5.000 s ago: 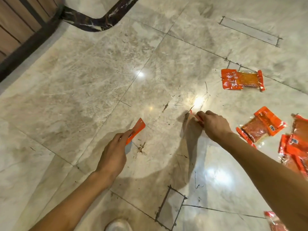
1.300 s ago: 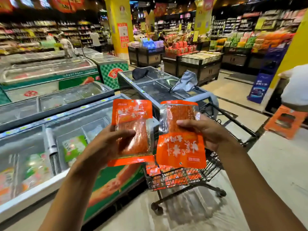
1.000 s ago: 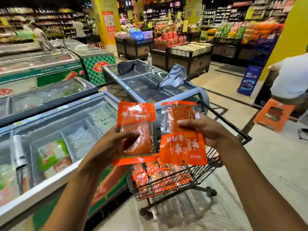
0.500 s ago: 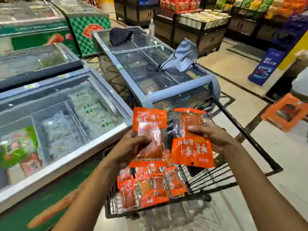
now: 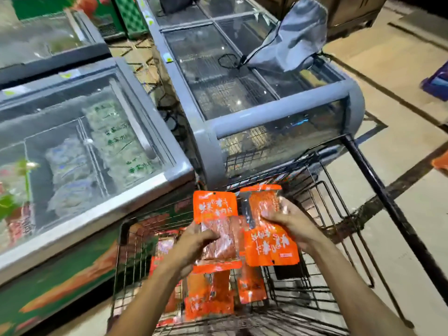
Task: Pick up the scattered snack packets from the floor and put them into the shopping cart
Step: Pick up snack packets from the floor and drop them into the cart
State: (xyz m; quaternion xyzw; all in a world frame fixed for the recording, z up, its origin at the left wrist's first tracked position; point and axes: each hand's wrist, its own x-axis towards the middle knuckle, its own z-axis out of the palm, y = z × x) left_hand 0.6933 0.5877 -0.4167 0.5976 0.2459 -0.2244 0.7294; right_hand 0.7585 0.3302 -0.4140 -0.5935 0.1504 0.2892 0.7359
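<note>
My left hand (image 5: 191,248) grips an orange snack packet (image 5: 215,214) with a clear window showing red strips. In my right hand (image 5: 291,221) is a second orange packet (image 5: 269,246), held by its upper half. Both packets hang side by side directly over the black wire shopping cart (image 5: 334,214). Several orange packets (image 5: 208,299) lie on the cart's floor below my hands.
A grey glass-topped chest freezer (image 5: 266,112) stands just beyond the cart, with a grey bag (image 5: 291,42) on its lid. Another freezer (image 5: 84,146) with frozen packs runs along the left. The cart's black handle bar (image 5: 378,190) slants on the right over tiled floor.
From picking packets off the floor, I stood and came to the cart. My view has tilted down, and both hands have lowered their packets over the basket.
</note>
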